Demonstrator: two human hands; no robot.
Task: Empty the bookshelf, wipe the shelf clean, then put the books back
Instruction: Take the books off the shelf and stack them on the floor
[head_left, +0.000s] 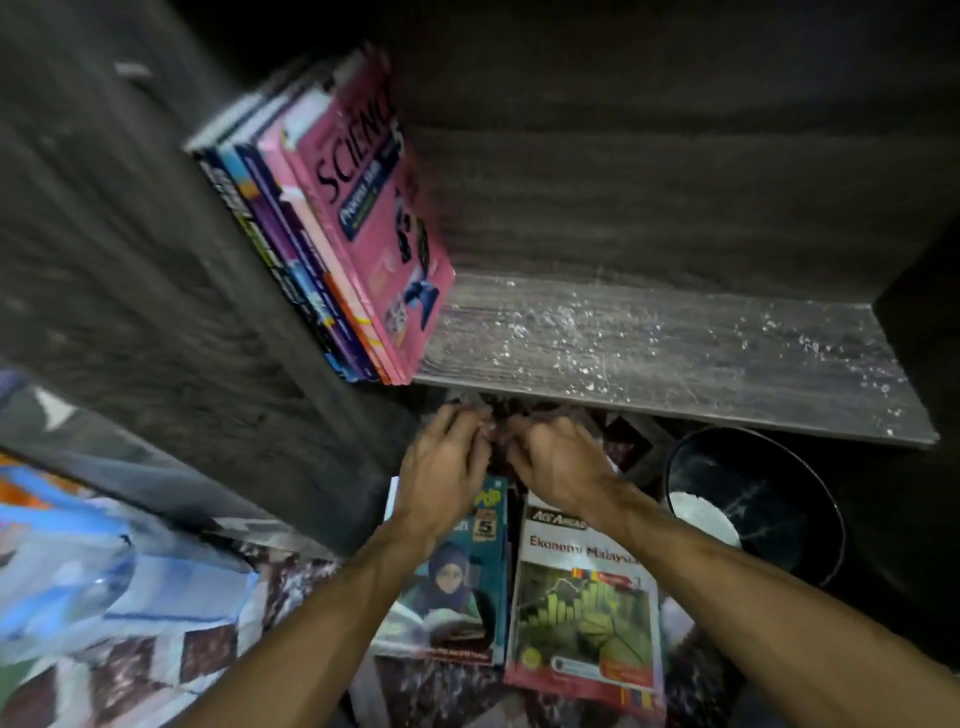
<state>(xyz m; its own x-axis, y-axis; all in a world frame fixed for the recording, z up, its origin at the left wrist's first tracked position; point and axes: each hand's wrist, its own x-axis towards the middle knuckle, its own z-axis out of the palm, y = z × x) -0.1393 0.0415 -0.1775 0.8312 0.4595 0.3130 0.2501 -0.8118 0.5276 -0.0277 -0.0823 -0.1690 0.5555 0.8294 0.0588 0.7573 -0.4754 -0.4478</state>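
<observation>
Left hand (447, 457), right hand (556, 462) meeting under dusty shelf (675, 353).
Fingers (474, 422) curling inward; cannot tell what they're pinching.

Two paperback textbooks lie on the floor: one teal textbook (452, 577) and one white-and-green textbook (582, 608). About six glossy leaning books (363, 208) stand on one dusty grey wooden shelf (649, 343). One round black bin (779, 493).

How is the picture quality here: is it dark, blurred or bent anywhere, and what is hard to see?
Head view: the light is dim, with a sheen on the shelf board showing white specks; the wide lens bends the shelf's edges; the left hand and right hand are blurred, so whether their fingers hold anything is unclear; the pink science book is smeared but readable.
</observation>
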